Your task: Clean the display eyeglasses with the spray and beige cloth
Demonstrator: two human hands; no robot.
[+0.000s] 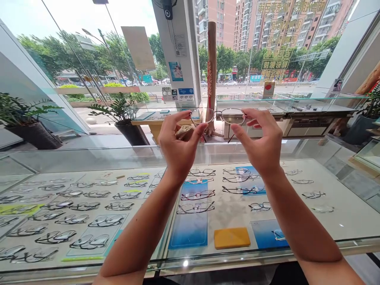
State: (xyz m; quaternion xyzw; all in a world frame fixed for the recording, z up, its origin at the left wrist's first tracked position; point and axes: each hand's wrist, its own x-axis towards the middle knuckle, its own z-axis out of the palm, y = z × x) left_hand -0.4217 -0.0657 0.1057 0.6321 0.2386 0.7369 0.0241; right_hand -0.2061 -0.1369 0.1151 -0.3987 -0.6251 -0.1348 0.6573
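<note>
A pair of thin-rimmed eyeglasses (218,113) is held up above the glass display case, its lenses level and its temples pointing down toward me. My left hand (181,138) pinches the left end of the frame between thumb and finger. Tucked in the same palm is a crumpled beige cloth (184,132). On the other side, my right hand (261,136) grips the right end by the hinge, thumb below and finger above. Both hands are closed on the glasses.
Under the glass top of the display case (142,148) lie many eyeglasses (89,241) in rows, beside blue cards (188,229) and a yellow glasses case (232,238). Beyond stand a wooden post (211,59), potted plants (129,128) and another glass counter (297,105).
</note>
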